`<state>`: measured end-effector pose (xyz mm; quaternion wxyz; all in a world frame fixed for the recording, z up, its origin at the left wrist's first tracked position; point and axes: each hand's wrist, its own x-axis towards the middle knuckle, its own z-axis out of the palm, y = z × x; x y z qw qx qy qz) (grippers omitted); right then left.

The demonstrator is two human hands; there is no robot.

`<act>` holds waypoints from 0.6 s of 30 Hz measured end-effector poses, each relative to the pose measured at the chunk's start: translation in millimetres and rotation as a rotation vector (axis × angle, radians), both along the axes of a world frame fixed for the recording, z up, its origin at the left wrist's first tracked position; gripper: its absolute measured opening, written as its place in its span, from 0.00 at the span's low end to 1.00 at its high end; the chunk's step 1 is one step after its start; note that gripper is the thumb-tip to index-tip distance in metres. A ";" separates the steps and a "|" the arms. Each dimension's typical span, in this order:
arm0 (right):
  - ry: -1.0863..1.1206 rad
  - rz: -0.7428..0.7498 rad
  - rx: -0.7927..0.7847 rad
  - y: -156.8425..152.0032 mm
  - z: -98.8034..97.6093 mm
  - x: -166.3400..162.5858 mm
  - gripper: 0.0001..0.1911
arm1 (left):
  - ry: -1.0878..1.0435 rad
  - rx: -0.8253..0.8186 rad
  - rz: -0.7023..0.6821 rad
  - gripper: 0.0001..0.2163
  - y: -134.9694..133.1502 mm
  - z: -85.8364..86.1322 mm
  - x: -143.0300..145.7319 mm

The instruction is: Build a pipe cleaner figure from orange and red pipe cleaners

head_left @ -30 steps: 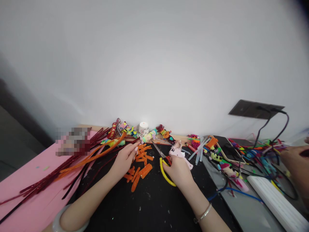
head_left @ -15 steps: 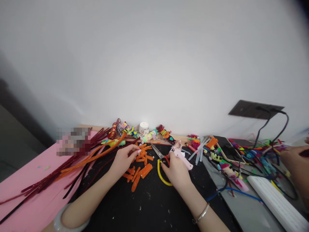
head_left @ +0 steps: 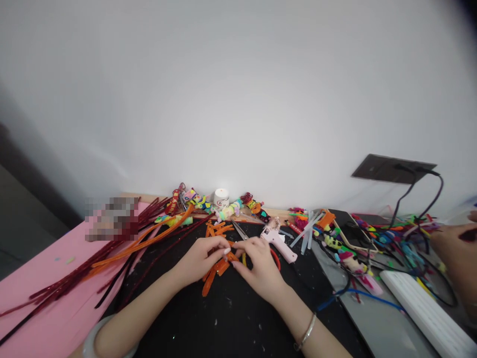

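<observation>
My left hand (head_left: 204,257) is closed, thumb and index finger pinched on a short orange pipe cleaner piece (head_left: 231,256). From the other side my right hand (head_left: 260,266) curls its thumb and fingers around the same piece; the exact contact is partly hidden. More cut orange pipe cleaner pieces (head_left: 207,288) lie on the black mat (head_left: 208,328) under and behind the left hand. Scissors (head_left: 240,230) rest just beyond the right hand, their handles partly covered by it. A pale pink glue gun (head_left: 280,242) lies to the right of that hand.
Long dark red pipe cleaners (head_left: 80,266) stretch over the pink surface (head_left: 33,303) at left. Small colourful figures and a white cup (head_left: 221,198) line the wall. On the right are clear glue sticks (head_left: 307,232), a white power strip (head_left: 421,308), cables and another person's hand (head_left: 456,253).
My right hand has left the scissors and glue gun and moved left to meet my left hand. The left hand has shifted slightly right and down, over the orange pieces.
</observation>
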<state>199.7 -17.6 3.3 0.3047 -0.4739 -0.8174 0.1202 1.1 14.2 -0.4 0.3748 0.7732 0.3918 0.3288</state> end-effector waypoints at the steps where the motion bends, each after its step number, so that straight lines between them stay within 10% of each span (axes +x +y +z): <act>1: 0.012 0.028 -0.031 0.8 -3.0 -1.3 0.11 | -0.003 -0.021 -0.019 0.09 -1.8 0.8 1.3; 18: 0.014 -0.228 0.015 17.8 -16.6 13.6 0.17 | 0.484 0.243 -0.053 0.17 -7.9 5.7 -3.0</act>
